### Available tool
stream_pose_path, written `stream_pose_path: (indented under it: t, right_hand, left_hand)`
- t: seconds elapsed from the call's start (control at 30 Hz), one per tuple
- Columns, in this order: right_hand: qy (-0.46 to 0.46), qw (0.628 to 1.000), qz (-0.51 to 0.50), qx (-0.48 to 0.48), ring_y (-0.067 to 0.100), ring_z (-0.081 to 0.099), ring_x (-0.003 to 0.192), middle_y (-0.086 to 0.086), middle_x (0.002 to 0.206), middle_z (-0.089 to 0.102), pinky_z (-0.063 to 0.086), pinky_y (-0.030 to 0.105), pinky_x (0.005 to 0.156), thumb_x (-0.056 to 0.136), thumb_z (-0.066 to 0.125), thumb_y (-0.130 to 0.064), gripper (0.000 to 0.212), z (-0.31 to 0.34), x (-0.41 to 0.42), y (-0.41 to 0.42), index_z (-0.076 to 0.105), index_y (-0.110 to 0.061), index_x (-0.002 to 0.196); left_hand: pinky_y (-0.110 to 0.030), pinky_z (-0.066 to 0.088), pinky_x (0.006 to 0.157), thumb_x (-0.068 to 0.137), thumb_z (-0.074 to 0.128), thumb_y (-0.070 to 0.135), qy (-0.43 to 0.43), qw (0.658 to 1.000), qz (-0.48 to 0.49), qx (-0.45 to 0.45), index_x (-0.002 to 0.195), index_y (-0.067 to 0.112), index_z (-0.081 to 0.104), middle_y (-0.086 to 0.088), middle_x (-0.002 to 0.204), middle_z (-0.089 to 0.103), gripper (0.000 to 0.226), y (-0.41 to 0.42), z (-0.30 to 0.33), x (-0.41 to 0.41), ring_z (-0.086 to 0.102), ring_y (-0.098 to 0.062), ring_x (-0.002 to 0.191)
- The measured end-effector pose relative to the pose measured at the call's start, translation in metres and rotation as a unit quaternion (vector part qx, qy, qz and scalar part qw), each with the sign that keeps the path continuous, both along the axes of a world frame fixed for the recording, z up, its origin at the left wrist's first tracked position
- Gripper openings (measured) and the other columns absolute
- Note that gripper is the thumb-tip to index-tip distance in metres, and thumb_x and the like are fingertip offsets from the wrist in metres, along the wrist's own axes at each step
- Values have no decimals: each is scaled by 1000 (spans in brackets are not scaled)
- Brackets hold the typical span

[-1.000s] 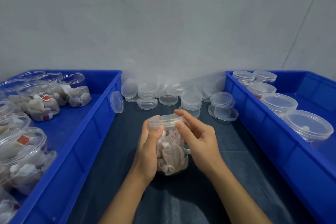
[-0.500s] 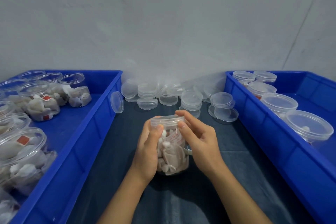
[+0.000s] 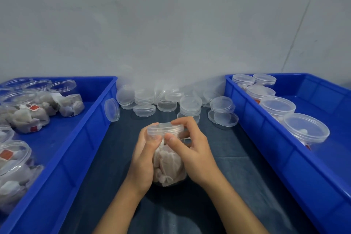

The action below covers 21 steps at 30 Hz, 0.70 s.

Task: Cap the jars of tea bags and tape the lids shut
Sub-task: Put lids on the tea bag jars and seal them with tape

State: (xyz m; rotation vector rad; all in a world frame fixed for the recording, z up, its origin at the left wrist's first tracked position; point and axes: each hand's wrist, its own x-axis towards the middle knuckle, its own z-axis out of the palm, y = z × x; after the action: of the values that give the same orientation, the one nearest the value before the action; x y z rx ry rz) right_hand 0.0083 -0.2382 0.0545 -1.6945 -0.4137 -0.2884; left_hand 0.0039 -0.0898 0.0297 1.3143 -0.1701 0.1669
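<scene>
Head view: both hands round a lidded jar [image 3: 169,159] on dark cloth [image 3: 237,176], grey wall [image 3: 171,24] behind

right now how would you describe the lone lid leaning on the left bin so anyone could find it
Start at the left blue bin and follow its inner wall toward the back. A clear round lid leans on edge against that wall, on the dark cloth. The other loose lids lie flat or stacked nearer the wall.

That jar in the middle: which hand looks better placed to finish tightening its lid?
Probably the right hand: its thumb and fingers pinch the lid rim, ready to turn it. The left hand wraps the jar body, better suited to steadying.
</scene>
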Motion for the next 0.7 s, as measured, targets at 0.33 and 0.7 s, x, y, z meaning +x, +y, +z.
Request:
stream_pose_path:
  t: [0.33,0.7]
  right_hand:
    - [57,995,-14,-76,12,68,92,-8,100,71,59,46,85,83,69,-66,42,11,-7,-11,54,-41,114]
    - [17,990,-89,-103,4,64,99,-19,107,67,57,41,90,67,73,-76,54,59,-1,-21,53,-49,110]
  left_hand:
    - [-36,62,90,85,66,72,-51,997,-7,61,144,23,54,-6,130,72,78,-2,-1,-5,73,-26,117]
    - [-27,62,82,80,67,67,-96,981,77,151,138,44,53,9,135,64,65,-12,2,-7,68,-6,116]
